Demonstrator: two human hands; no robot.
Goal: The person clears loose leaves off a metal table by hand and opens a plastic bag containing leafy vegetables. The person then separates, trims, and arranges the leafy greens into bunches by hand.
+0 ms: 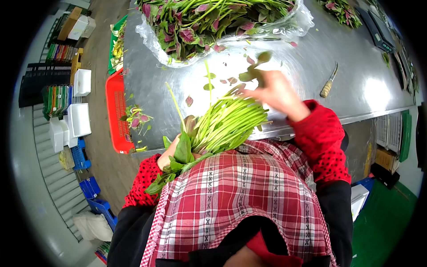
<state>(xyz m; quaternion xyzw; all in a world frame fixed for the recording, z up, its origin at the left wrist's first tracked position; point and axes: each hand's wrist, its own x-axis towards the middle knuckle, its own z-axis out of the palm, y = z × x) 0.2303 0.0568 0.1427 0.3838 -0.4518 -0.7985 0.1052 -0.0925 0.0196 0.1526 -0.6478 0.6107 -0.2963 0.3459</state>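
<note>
My left hand (170, 155) is wrapped round the leafy end of a bunch of amaranth greens (229, 122), held against my apron at the table's near edge. The cut stems fan out up and to the right; leaves hang below the hand and hide part of it. My right hand (278, 95), smeared by motion, is closed on a small leafy sprig (255, 71) just above the stem ends. Loose purple-green leaves (189, 101) lie on the metal table (151, 89). Beyond them, a large heap of amaranth (191, 33) rests on clear plastic sheeting (289, 29).
A knife (329, 82) with a pale handle lies on the right. At the far right are a dark scale-like device (378, 33) and another bunch of greens (342, 11). A red crate (114, 113) and a green crate (114, 40) stand along the table's left side.
</note>
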